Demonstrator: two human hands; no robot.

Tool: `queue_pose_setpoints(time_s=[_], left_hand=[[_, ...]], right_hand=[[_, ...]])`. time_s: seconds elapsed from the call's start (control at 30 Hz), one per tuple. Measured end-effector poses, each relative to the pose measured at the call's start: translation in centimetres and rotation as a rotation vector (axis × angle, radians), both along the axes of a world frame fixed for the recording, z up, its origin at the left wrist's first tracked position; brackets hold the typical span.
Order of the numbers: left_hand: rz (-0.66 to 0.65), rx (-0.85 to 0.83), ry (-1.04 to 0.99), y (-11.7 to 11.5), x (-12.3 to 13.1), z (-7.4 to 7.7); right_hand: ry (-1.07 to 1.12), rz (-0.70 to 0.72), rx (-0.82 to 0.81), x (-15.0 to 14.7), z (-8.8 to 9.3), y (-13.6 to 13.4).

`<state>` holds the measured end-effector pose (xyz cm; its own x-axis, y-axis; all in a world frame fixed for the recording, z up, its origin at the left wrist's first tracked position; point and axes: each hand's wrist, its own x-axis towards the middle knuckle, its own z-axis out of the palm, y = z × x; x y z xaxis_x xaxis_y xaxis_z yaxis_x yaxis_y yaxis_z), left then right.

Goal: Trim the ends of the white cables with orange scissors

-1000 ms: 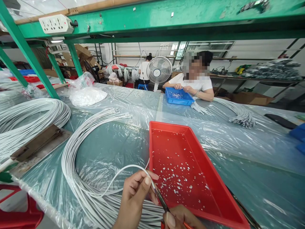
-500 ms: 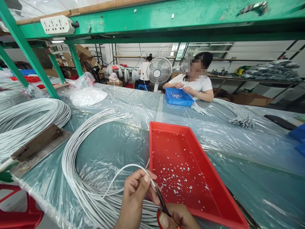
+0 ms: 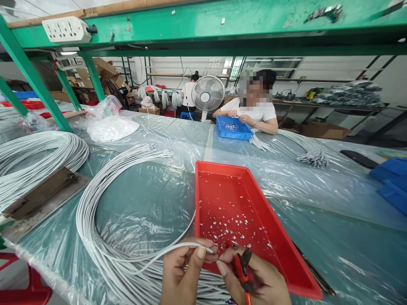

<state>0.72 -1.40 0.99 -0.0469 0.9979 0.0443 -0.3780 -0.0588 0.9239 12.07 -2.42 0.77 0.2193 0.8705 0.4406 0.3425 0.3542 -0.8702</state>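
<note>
My left hand (image 3: 187, 267) is closed around a white cable (image 3: 173, 248), pinching it near its end between thumb and forefinger. In my right hand (image 3: 257, 275) is a pair of cutters (image 3: 243, 271) with red and orange handles, lying across the palm. The right thumb and forefinger meet close to the cable's tip; whether they touch it is too small to tell. Below and left of my hands lies a curved bundle of white cables (image 3: 85, 212). A red tray (image 3: 276, 216) strewn with small white scraps stands just beyond my right hand.
A coil of white cable (image 3: 79, 148) and a metal fixture (image 3: 41, 190) lie to the left. Across the table a person (image 3: 260, 110) works over a blue tray (image 3: 235, 134). A green shelf beam (image 3: 190, 29) spans overhead. A long metal tool (image 3: 313, 269) lies beside the red tray.
The cutters have swung back from the cable into my right palm, and the right fingertips have come up to the cable's end. The left hand still holds the cable, slightly lower.
</note>
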Motion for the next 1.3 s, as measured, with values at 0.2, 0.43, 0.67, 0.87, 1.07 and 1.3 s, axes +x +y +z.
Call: queue_pose_setpoints(time_s=[0.2,0.43,0.67,0.87,1.07,1.3], left_hand=[[-0.011,0.047,0.051,-0.5,0.2,-0.6],[0.024,0.087,0.142,-0.7,0.4,-0.9],[0.103,0.239,0.306,-0.8,0.4,-1.9],[0.168,0.228,0.366,-1.1,0.8,-2.4],[0.121,0.114,0.221,-1.0,1.0,-1.3],[0.082,0.001,0.092,-0.7,1.2,-0.6]], right_hand=[[-0.116,0.026,0.106,0.4,0.4,0.2],[-0.313,0.072,0.153,1.2,0.8,0.3],[-0.398,0.074,0.23,1.6,0.4,0.3],[-0.462,0.041,0.27,1.6,0.2,0.2],[-0.498,0.038,0.27,1.6,0.2,0.2],[-0.555,0.022,0.32,1.2,0.3,-0.1]])
